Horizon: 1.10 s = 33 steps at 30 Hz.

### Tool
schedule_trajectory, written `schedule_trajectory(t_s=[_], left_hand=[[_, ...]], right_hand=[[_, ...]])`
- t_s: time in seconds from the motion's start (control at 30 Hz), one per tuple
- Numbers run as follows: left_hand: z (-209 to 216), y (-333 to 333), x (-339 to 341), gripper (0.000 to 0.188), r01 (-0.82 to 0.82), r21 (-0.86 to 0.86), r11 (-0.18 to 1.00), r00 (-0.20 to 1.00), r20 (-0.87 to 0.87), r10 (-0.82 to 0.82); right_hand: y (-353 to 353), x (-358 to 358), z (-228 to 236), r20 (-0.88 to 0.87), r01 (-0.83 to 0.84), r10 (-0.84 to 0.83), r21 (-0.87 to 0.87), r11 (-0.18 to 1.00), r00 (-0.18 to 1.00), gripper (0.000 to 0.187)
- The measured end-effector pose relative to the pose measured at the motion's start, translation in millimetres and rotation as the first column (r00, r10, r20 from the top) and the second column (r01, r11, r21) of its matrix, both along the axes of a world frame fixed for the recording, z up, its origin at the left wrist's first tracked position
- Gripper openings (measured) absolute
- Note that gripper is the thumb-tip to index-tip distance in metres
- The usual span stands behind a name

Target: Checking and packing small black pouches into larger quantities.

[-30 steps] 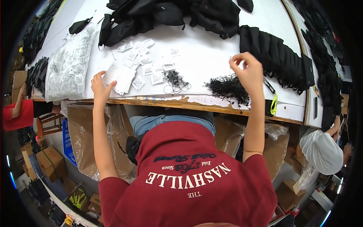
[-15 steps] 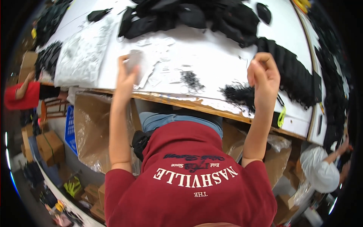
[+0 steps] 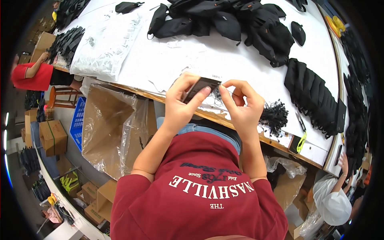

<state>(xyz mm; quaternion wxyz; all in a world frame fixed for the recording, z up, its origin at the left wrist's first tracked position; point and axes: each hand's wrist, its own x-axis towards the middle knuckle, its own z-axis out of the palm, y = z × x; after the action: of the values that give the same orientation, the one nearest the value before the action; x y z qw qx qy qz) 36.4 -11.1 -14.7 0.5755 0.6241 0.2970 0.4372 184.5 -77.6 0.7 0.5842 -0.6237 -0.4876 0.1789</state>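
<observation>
Over the near edge of the white table [image 3: 240, 52], my left hand [image 3: 179, 104] is closed around a dark rectangular card tag [image 3: 198, 88], tilted upward. My right hand [image 3: 246, 106] meets it from the other side, thumb and forefinger pinched at the tag's corner. Whatever lies between those fingertips is too small to make out. Beside my right hand sits a tangled bunch of black tag strings [image 3: 275, 116]. More black strings [image 3: 216, 98] show partly behind the fingers. White paper tags [image 3: 162, 80] lie left of my hands.
Black fabric pouches [image 3: 224, 26] are heaped at the far side, with a row of pouches [image 3: 312, 96] at right. A clear bag of white pieces [image 3: 106, 46] lies left. A plastic-lined carton [image 3: 106, 128] stands below the edge. Other people [image 3: 34, 78] work at both sides.
My hands were wide apart and have come together in the middle. The card in my left hand moved right and turned dark side up. My right hand moved left to its corner.
</observation>
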Motion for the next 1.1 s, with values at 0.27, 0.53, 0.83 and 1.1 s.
schedule_trajectory(t_s=[0.27, 0.53, 0.83, 1.1], left_hand=[[-2.3, -6.0, 2.0, 0.02, 0.025, 0.326, 0.945, 0.997, -0.08, 0.001], [-1.9, -15.6, 0.4, 0.022, -0.007, 0.349, 0.937, 0.999, -0.03, 0.019], [-3.3, -10.0, -3.5, 0.017, 0.107, 0.171, 0.979, 0.992, 0.051, -0.117], [-8.0, -9.9, -6.1, 0.015, 0.162, 0.131, 0.978, 0.985, 0.036, -0.168]], right_hand=[[-7.5, -4.3, -7.5, 0.076, 0.09, -0.084, -0.087, 0.992, 0.994, 0.005], [-12.9, -5.8, -19.0, 0.051, 0.069, -0.065, -0.077, 0.995, 0.997, 0.005], [-15.4, 5.2, -22.5, -0.325, -0.127, 0.102, -0.057, 0.99, 0.94, 0.011], [-20.5, 8.8, -24.4, -0.362, -0.175, 0.136, -0.076, 0.982, 0.922, 0.016]])
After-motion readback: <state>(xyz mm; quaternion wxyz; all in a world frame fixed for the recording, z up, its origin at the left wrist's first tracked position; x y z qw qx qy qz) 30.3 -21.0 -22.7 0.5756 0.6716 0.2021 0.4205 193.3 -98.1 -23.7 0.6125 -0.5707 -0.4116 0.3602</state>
